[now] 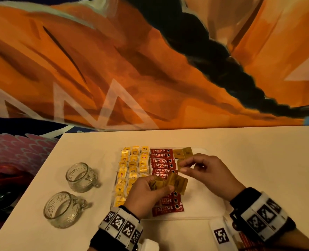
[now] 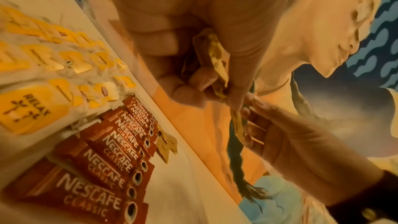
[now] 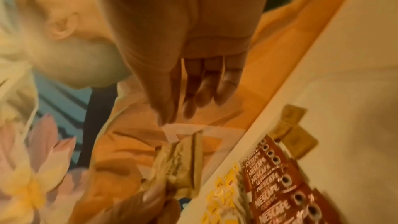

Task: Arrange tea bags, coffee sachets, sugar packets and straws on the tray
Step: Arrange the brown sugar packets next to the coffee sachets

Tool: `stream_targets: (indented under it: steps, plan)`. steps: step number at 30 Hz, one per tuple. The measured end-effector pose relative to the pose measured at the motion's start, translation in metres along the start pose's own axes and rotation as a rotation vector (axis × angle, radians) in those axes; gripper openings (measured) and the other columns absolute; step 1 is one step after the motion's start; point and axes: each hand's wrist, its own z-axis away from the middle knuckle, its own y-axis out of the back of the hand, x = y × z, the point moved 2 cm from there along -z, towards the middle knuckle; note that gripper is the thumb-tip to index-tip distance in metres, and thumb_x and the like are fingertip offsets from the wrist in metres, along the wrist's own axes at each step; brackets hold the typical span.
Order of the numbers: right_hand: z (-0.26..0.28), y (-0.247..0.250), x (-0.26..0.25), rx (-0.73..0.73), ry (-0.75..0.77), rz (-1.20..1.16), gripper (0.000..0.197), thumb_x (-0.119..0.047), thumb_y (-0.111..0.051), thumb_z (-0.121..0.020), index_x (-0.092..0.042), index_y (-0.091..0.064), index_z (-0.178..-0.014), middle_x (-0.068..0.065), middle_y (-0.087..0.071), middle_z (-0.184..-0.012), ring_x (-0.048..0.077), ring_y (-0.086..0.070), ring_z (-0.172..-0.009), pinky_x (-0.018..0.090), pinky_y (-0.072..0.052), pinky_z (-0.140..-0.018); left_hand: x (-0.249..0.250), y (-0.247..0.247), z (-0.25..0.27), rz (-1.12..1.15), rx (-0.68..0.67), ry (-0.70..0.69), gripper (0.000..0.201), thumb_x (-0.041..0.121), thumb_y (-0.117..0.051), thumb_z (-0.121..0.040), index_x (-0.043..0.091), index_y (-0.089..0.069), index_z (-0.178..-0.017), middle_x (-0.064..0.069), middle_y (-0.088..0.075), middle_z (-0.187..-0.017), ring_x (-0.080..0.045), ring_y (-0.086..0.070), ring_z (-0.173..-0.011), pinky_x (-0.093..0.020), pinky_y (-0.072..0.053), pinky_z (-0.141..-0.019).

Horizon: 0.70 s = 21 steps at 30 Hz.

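A white tray [image 1: 204, 211] holds columns of yellow tea bags [image 1: 132, 171], a column of red coffee sachets [image 1: 162, 161] and two brown sugar packets [image 1: 182, 152] at its far edge. My left hand [image 1: 161, 187] grips a bunch of brown sugar packets [image 1: 175, 182] above the sachets; the left wrist view shows them [image 2: 217, 60] edge-on between thumb and fingers. My right hand [image 1: 188, 165] pinches one brown packet [image 1: 180, 164] just above the tray, right of the sachets. No straws are in view.
Two empty glass cups [image 1: 81, 176] [image 1: 63, 209] stand on the table left of the tray. A white block with a printed marker [image 1: 220, 234] lies at the front edge. A painted orange wall rises behind the table.
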Motion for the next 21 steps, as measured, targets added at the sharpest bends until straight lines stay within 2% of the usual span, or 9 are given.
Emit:
stream_targets:
  steps: [2,5,7,10,13,15,17,19,21]
  plan:
    - [-0.003,-0.003,-0.001,-0.082,0.032,0.116,0.01,-0.024,-0.076,-0.08,-0.03,-0.076,-0.089,-0.009,-0.071,-0.09,0.009,-0.056,-0.066,0.02,-0.048,-0.065,-0.002,-0.001,-0.003,-0.04,-0.011,-0.001,0.013,0.02,-0.081,-0.072,0.011,-0.072,-0.076,-0.001,-0.072,-0.072,-0.012,-0.066,-0.065,-0.026,-0.048,-0.058]
    - [-0.006,-0.008,0.007,-0.116,0.027,0.193,0.006,-0.022,-0.076,-0.081,-0.027,-0.076,-0.084,-0.012,-0.07,-0.081,0.014,-0.058,-0.068,0.027,-0.049,-0.067,-0.006,-0.001,-0.008,-0.066,-0.005,0.007,0.017,0.021,-0.081,-0.072,0.009,-0.072,-0.08,-0.009,-0.074,-0.08,-0.023,-0.069,-0.073,-0.035,-0.055,-0.066]
    - [-0.008,-0.01,0.014,-0.13,-0.003,0.154,0.006,-0.022,-0.075,-0.081,-0.027,-0.074,-0.084,-0.013,-0.069,-0.078,0.014,-0.053,-0.06,0.024,-0.047,-0.062,-0.008,-0.001,-0.011,-0.062,-0.011,0.01,0.026,0.027,-0.082,-0.069,0.007,-0.072,-0.082,-0.017,-0.073,-0.087,-0.033,-0.07,-0.083,-0.046,-0.056,-0.079]
    - [-0.009,-0.016,0.02,-0.162,-0.034,0.136,0.009,-0.022,-0.073,-0.083,-0.03,-0.07,-0.084,-0.012,-0.068,-0.079,0.01,-0.051,-0.06,0.02,-0.045,-0.06,-0.012,0.0,-0.015,-0.025,-0.011,0.017,0.045,0.039,-0.083,-0.056,0.004,-0.07,-0.081,-0.029,-0.068,-0.089,-0.043,-0.066,-0.083,-0.054,-0.052,-0.082]
    - [-0.011,-0.019,0.03,-0.172,-0.063,0.134,0.013,-0.022,-0.071,-0.085,-0.033,-0.068,-0.08,-0.003,-0.069,-0.079,0.009,-0.053,-0.062,0.022,-0.047,-0.064,-0.015,0.001,-0.02,-0.017,-0.016,0.007,0.035,0.034,-0.084,-0.06,0.009,-0.072,-0.08,-0.022,-0.071,-0.084,-0.035,-0.068,-0.079,-0.048,-0.055,-0.077]
    - [-0.016,-0.017,0.042,-0.158,-0.116,0.105,0.009,-0.02,-0.07,-0.086,-0.028,-0.069,-0.081,-0.001,-0.07,-0.08,0.007,-0.057,-0.065,0.02,-0.049,-0.063,-0.019,0.005,-0.023,0.001,0.029,-0.009,0.017,0.022,-0.081,-0.072,0.014,-0.072,-0.084,-0.004,-0.072,-0.073,-0.017,-0.068,-0.073,-0.029,-0.056,-0.063]
    - [-0.025,-0.007,0.065,-0.052,-0.232,0.036,0.003,-0.016,-0.069,-0.087,-0.017,-0.07,-0.085,-0.003,-0.068,-0.08,0.009,-0.058,-0.065,0.02,-0.048,-0.059,-0.019,0.008,-0.023,0.053,0.079,-0.013,0.016,0.016,-0.074,-0.079,0.013,-0.067,-0.094,0.006,-0.068,-0.07,-0.003,-0.061,-0.058,-0.015,-0.046,-0.05]
    - [-0.035,0.006,0.09,0.077,-0.376,-0.015,0.004,-0.012,-0.068,-0.087,-0.01,-0.069,-0.084,0.001,-0.065,-0.074,0.013,-0.055,-0.058,0.023,-0.046,-0.051,-0.023,0.011,-0.022,0.094,0.105,0.016,0.018,0.018,-0.07,-0.082,0.013,-0.064,-0.099,0.004,-0.065,-0.074,-0.003,-0.057,-0.053,-0.014,-0.043,-0.046]
    - [-0.046,0.014,0.11,0.161,-0.459,-0.012,0.01,-0.01,-0.067,-0.088,-0.012,-0.067,-0.077,0.003,-0.061,-0.065,0.015,-0.052,-0.051,0.024,-0.042,-0.043,-0.029,0.013,-0.022,0.131,0.139,0.066,0.013,0.018,-0.065,-0.086,0.015,-0.064,-0.099,-0.001,-0.064,-0.076,-0.008,-0.056,-0.056,-0.019,-0.044,-0.048]
